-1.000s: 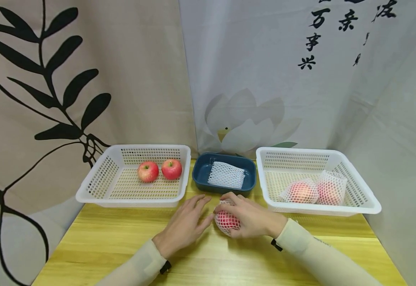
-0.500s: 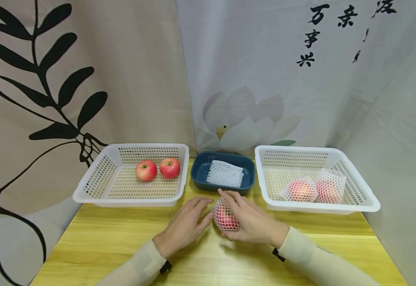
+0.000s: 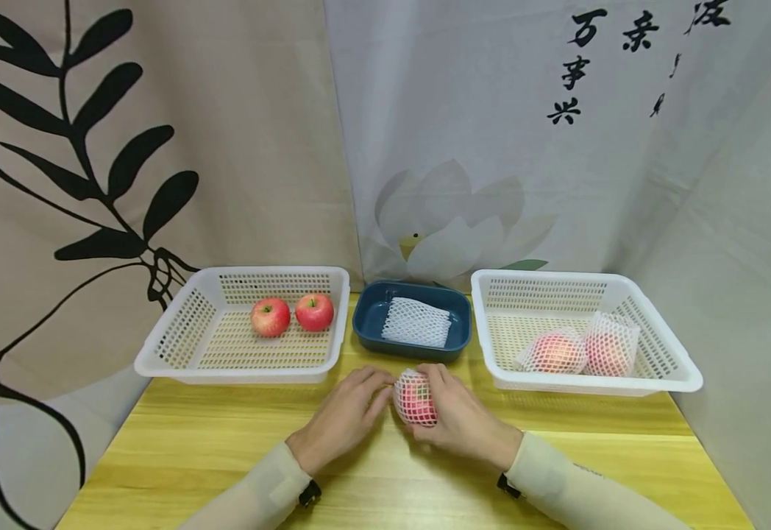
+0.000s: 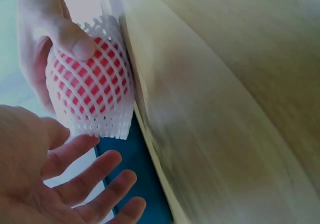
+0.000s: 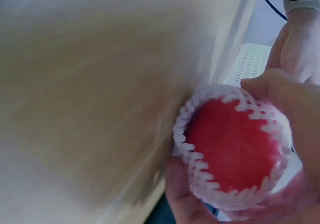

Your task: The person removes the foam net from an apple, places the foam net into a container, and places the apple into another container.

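A red apple in a white foam net is at the front middle of the table, near the blue tray. My right hand grips it from the right, fingers on the far side and thumb on the near side. In the right wrist view, bare red apple skin shows through the net's wide opening. My left hand is at the apple's left. In the left wrist view its fingers are spread and fairly straight, and the index fingertip is at the net's loose edge; whether it presses there is unclear.
On the left, a white basket holds two bare apples. Between the baskets, the dark blue tray carries flat white foam netting. Another white basket on the right has two netted apples. A printed curtain hangs behind.
My right hand's fingers have loosened, then closed in around the netted apple again. The left thumb and index finger have drawn nearer each other, close to the net. Baskets and tray have stayed put.
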